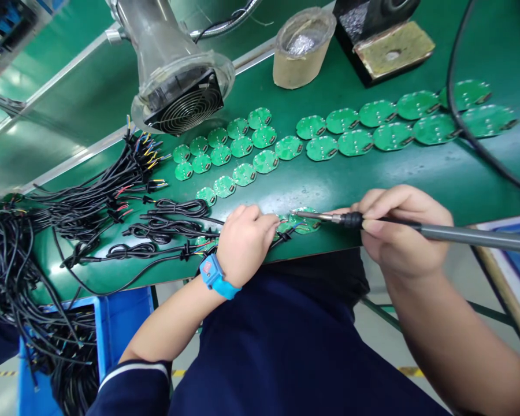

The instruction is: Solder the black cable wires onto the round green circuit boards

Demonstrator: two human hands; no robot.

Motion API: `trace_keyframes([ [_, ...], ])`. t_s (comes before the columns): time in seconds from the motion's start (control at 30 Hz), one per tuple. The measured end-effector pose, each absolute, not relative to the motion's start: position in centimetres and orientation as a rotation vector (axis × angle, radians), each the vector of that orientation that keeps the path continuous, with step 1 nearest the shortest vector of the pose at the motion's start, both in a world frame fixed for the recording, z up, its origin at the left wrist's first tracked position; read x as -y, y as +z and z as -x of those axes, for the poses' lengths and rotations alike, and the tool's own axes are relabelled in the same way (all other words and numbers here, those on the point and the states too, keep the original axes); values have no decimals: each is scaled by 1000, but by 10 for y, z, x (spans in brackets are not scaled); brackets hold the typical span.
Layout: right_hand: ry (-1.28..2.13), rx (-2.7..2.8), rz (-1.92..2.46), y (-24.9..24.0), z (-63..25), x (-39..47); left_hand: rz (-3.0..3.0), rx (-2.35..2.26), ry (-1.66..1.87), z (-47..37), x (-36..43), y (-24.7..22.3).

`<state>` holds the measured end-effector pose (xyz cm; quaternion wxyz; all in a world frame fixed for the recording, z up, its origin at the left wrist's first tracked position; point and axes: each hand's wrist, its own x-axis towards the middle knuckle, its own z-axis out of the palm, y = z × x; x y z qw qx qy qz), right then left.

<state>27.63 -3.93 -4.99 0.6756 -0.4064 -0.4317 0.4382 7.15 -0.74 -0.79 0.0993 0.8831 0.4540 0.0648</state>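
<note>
My right hand grips a soldering iron like a pen. The iron's tip points left and meets a round green circuit board near the table's front edge. My left hand, with a blue wrist strap, is closed at the board's left side. Its thumb and fingertips pinch a thin wire of a black cable, though the fingers partly hide it. A black cable grommet with coloured wires lies beside the board. Another board is partly covered by this hand.
Rows of green circuit boards lie behind my hands. Bundled black cables cover the left, above a blue bin. A fume extractor fan, a cardboard ring and an iron stand with sponge stand behind. A black cord hangs at right.
</note>
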Motion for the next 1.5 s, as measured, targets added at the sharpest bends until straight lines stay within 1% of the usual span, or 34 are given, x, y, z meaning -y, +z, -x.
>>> trace_keyframes([
  [0.17, 1009, 1072, 960, -51, -276, 43, -2627, -1320, 165, -70, 6, -8],
  [0.43, 1018, 1231, 986, -47, -277, 43, -2632, -1310, 237, -70, 8, -11],
  [1.13, 1036, 1143, 917, -47, -279, 42, -2592, -1294, 192, -71, 5, -8],
  [1.5, 1067, 1207, 992, -46, -281, 42, -2595, -1299, 172, -71, 5, -7],
])
